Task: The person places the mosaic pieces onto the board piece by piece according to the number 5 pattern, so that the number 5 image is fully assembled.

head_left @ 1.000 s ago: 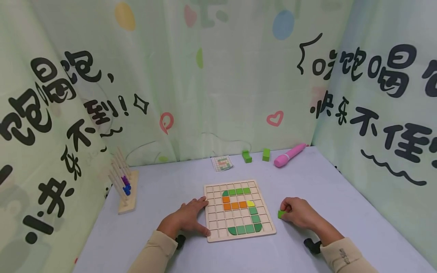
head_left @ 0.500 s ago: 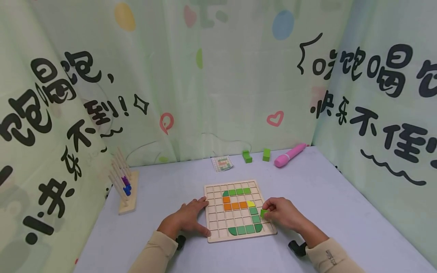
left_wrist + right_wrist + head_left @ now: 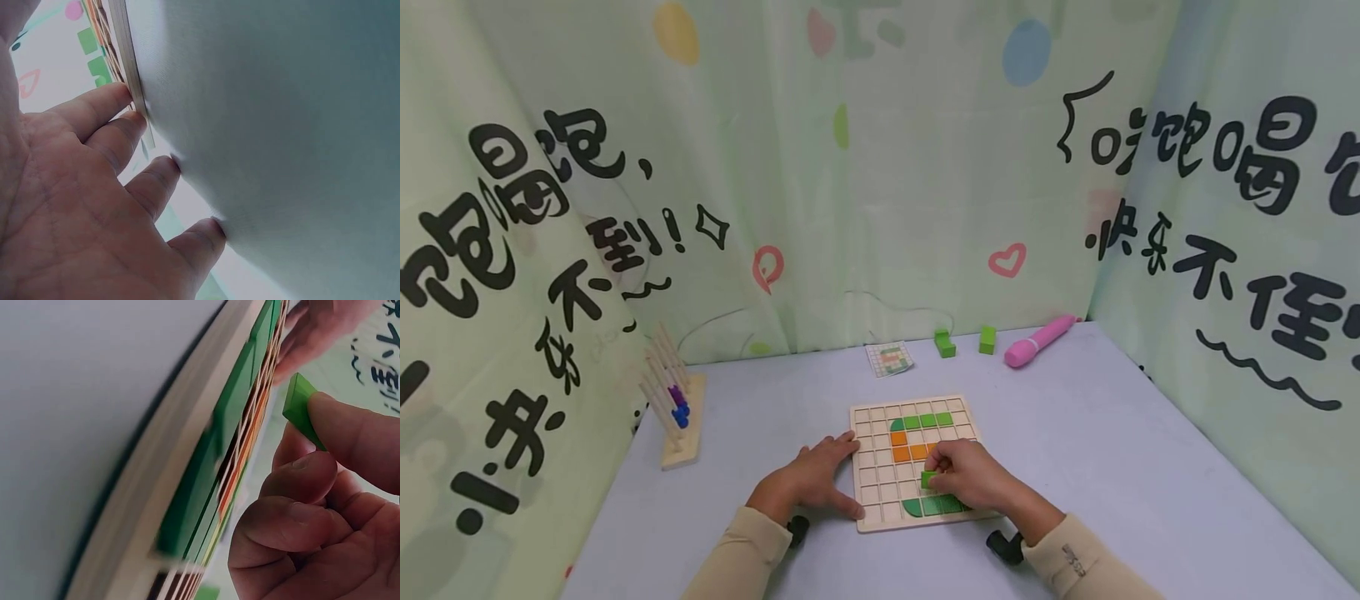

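Note:
A wooden grid board (image 3: 872, 477) lies on the table, with orange and green tiles (image 3: 927, 421) set in some of its squares. My left hand (image 3: 808, 481) rests at the board's left side, its fingers extended; in the left wrist view fingertips (image 3: 119, 94) touch the board's edge (image 3: 130, 59). Above the board's lower middle, my right hand (image 3: 973, 477) pinches a small light-green square tile (image 3: 298, 405) between thumb and finger. The tile is tilted and apart from the board in the right wrist view. My right hand hides the board's right-hand squares in the head view.
Behind the board lie a printed pattern card (image 3: 890, 359), a stepped green block (image 3: 945, 344), another green block (image 3: 987, 339) and a pink pen-shaped object (image 3: 1040, 342). A wooden peg stand (image 3: 685, 433) with blue and purple pieces stands at left. Curtains (image 3: 880, 208) enclose the table.
My right hand has carried the light-green tile leftward from the table beside the board, past its right edge, to above its lower middle. My left hand has stayed at the board's left side.

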`<state>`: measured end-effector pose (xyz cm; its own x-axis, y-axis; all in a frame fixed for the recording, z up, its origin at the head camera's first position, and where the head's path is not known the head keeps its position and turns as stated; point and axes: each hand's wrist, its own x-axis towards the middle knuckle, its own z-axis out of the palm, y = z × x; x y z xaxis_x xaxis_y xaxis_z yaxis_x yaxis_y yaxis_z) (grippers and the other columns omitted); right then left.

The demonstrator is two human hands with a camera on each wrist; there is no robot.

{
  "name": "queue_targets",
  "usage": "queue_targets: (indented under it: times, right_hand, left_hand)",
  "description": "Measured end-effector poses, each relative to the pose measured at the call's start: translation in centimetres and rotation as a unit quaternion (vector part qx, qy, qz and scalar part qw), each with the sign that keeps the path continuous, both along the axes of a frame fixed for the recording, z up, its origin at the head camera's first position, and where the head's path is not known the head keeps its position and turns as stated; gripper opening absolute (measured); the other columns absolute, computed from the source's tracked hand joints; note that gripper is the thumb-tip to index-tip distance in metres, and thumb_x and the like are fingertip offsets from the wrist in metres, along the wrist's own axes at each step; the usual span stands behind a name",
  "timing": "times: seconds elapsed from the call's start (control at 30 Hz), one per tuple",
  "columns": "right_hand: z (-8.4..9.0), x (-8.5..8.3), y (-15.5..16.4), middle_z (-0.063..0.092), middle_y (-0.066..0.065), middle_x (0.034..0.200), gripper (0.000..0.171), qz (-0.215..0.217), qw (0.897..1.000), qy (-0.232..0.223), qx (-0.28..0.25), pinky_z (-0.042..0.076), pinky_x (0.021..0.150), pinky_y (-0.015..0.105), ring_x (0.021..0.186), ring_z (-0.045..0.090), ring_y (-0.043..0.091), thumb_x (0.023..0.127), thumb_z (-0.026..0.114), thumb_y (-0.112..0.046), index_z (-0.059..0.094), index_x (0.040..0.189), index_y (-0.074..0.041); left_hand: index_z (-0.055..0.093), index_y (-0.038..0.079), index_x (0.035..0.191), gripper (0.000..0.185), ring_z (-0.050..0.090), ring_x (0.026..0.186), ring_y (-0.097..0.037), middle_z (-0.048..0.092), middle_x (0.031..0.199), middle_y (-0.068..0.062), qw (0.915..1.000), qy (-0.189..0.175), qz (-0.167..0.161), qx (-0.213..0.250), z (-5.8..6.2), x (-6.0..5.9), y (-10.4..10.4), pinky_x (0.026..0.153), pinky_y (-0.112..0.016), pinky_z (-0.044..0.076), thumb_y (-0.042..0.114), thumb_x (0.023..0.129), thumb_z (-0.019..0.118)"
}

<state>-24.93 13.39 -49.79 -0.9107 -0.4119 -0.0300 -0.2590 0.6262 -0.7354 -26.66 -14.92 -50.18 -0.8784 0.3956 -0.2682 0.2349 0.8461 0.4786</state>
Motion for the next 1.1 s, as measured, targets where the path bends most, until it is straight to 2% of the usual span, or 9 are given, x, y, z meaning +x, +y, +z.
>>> queue_targets:
  times: [0.33,0.87,1.1]
  right_hand:
    - [-0.1,0.0,-2.2,0.062,-0.006,0.080,0.008,0.052,0.998,0.019,0.011,0.045,0.065,0.023,0.074,0.055,0.011,0.089,0.076,-0.005,0.069,0.090,-0.009]
    - [-0.4,-0.1,-2.9,0.059,-0.006,0.077,0.006,0.055,0.998,0.011,0.023,0.042,0.063,0.023,0.071,0.053,0.010,0.091,0.074,-0.005,0.070,0.091,-0.010]
    - [-0.5,-0.2,-3.3,0.060,-0.006,0.078,0.006,0.048,0.997,0.032,0.042,0.044,0.062,0.024,0.071,0.053,0.011,0.090,0.074,-0.005,0.071,0.089,-0.010]
  left_hand:
    - [0.043,0.012,0.158,0.108,0.026,0.157,-0.038,0.031,0.170,-0.005,1.0000,0.001,0.000,-0.004,-0.5,-0.3,0.0,0.124,-0.068,0.023,0.047,0.070,0.095]
    - [0.043,0.015,0.158,0.108,0.026,0.158,-0.037,0.031,0.171,-0.003,0.9999,-0.002,0.009,-0.005,-0.6,-0.4,0.0,0.124,-0.068,0.023,0.049,0.070,0.095]
    - [0.042,0.014,0.159,0.108,0.026,0.157,-0.038,0.031,0.171,-0.004,1.0000,-0.001,0.008,-0.003,-0.6,-0.4,-0.2,0.123,-0.069,0.023,0.049,0.070,0.095]
